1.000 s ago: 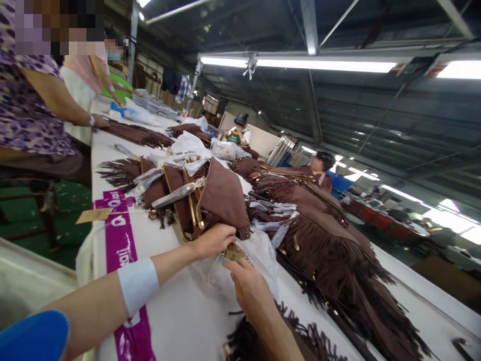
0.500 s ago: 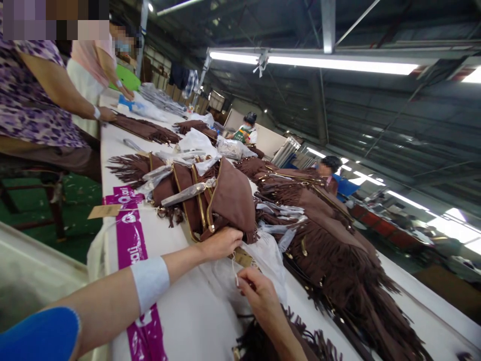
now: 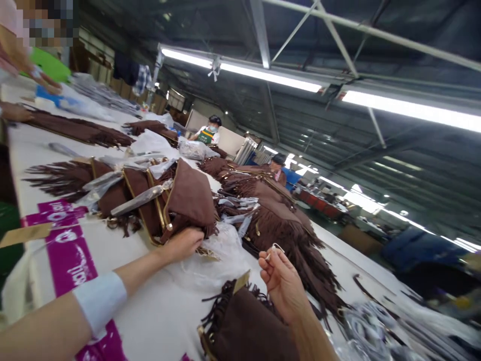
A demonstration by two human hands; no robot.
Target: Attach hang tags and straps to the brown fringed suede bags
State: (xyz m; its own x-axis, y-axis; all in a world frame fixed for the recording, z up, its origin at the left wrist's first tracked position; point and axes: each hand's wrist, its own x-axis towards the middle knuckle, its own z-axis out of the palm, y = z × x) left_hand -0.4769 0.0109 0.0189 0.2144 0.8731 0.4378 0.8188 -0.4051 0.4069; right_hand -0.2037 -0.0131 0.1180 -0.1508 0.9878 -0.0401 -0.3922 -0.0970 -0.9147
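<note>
In the head view, my right hand (image 3: 283,283) pinches a thin white string (image 3: 278,247) between thumb and fingers, above the desk (image 3: 165,306). The brown fringed bag (image 3: 251,326) lies just below and to the left of this hand, partly behind my forearm, so the right hand is the nearer one. Its long axis I cannot tell, because the picture cuts it. A tan tag (image 3: 241,282) is at its fringe. My left hand (image 3: 182,245) is farther forward, beside the other brown bags (image 3: 190,195); whether it grasps something, I cannot tell.
</note>
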